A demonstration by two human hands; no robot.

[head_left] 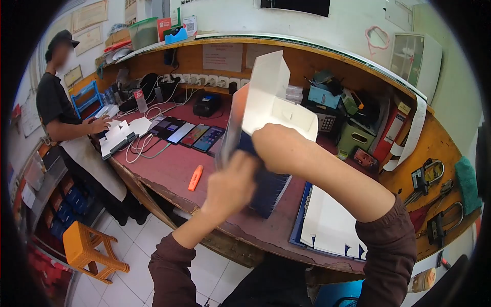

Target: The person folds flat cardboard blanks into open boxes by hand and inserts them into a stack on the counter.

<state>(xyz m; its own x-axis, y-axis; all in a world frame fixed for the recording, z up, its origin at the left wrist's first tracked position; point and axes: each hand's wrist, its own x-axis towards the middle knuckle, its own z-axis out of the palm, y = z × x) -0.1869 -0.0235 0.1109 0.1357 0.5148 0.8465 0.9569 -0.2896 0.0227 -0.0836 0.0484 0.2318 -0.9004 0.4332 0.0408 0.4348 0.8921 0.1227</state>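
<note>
A dark blue cardboard box point(267, 190) with a white inside and raised white flaps point(273, 77) stands tilted on the table in front of me. My right hand point(284, 148) is closed over its upper edge, with the fingertips hidden. Against the box's left side is my left hand point(231, 185), its fingers curled but smeared by motion, so its hold is unclear. An orange highlighter point(195, 178) lies to the left of that hand. Flat white box pieces with blue edges point(330, 220) lie to the right of the box, below my right forearm.
Several phones point(194, 136) lie in a row behind the highlighter, near cables and a black device point(206, 104). Padlocks point(428, 176) lie at the right. At the left, another person point(59, 102) handles white card point(118, 137). An orange stool point(89, 245) stands on the floor.
</note>
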